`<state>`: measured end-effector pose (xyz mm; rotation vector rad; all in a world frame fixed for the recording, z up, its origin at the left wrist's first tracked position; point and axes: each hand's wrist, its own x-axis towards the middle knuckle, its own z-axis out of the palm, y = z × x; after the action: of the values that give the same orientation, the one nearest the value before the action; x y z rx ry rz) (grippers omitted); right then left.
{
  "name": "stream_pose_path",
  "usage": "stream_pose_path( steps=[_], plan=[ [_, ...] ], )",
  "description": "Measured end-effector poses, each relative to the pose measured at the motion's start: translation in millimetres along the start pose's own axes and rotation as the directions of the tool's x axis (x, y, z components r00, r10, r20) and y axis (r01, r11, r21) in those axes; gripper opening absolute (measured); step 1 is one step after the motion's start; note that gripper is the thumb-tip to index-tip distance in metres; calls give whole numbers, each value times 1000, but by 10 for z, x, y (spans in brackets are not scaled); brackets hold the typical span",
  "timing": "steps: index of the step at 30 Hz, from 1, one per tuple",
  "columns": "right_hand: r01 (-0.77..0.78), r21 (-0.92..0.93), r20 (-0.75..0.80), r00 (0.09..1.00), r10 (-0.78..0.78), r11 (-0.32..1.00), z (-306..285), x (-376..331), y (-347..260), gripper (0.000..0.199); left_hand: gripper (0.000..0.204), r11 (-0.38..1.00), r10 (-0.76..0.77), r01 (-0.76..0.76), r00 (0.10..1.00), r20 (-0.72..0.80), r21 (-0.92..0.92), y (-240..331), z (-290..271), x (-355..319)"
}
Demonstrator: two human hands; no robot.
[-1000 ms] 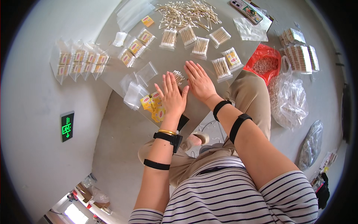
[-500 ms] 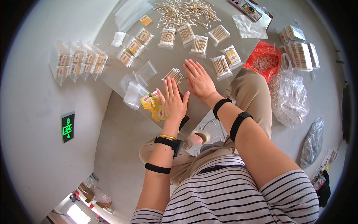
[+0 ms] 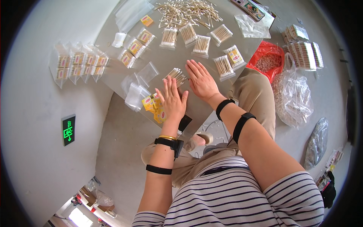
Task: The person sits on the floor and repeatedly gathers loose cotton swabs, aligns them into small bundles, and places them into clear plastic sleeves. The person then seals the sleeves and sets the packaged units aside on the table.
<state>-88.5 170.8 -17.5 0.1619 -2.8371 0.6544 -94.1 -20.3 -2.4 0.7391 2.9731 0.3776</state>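
Note:
My left hand [image 3: 174, 103] lies flat, palm down, near the table's front edge, fingers stretched and thumb apart. Its fingertips reach a small loose bundle of cotton swabs [image 3: 176, 75]; whether they touch it I cannot tell. Just left of that hand are yellow printed cards [image 3: 148, 104] and empty clear zip bags [image 3: 137, 97]. To the right of the bundle, my right hand [image 3: 201, 80] rests flat with straight fingers, holding nothing. Beyond it are several filled bags of swabs [image 3: 201, 46], one pack with a yellow card [image 3: 234, 56] among them.
A pile of loose swabs [image 3: 189, 13] covers the table's far part. Carded packs [image 3: 136, 47] lie at left, with bagged packs [image 3: 78, 62] farther left. A phone [image 3: 250, 9] lies at the far right corner. A red bag [image 3: 269, 51] and a clear sack [image 3: 293, 100] stand right of my knee.
My left hand has shifted slightly to the left, uncovering more of the swab bundle and of a dark object by the wrist. My right hand stays in place.

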Motion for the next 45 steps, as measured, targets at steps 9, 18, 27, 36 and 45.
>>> stream_pose_path(
  steps=[9, 18, 27, 36, 45],
  plan=[
    [-14, 18, 18, 1000, 14, 1000, -29, 4, -17, 59, 71, 999, 22, -22, 999, 25, 30, -134, -125, 82],
    [-3, -32, 8, 1000, 3, 999, -33, 8, -21, 56, 14, 999, -16, 5, 974, -224, -50, -244, -332, 403],
    [-4, -14, -3, 1000, 4, 1000, -13, 7, -11, 56, 10, 999, -9, 17, 982, -188, 40, -264, -381, 529],
    [-3, -13, -6, 1000, 3, 1000, -19, 6, -7, 55, 10, 997, 53, -42, 985, -167, 71, -258, -461, 633],
    [-5, -16, 0, 1000, 5, 1000, -33, 10, -12, 55, 9, 992, 78, -74, 996, -35, 101, -262, -521, 633]
  ],
)
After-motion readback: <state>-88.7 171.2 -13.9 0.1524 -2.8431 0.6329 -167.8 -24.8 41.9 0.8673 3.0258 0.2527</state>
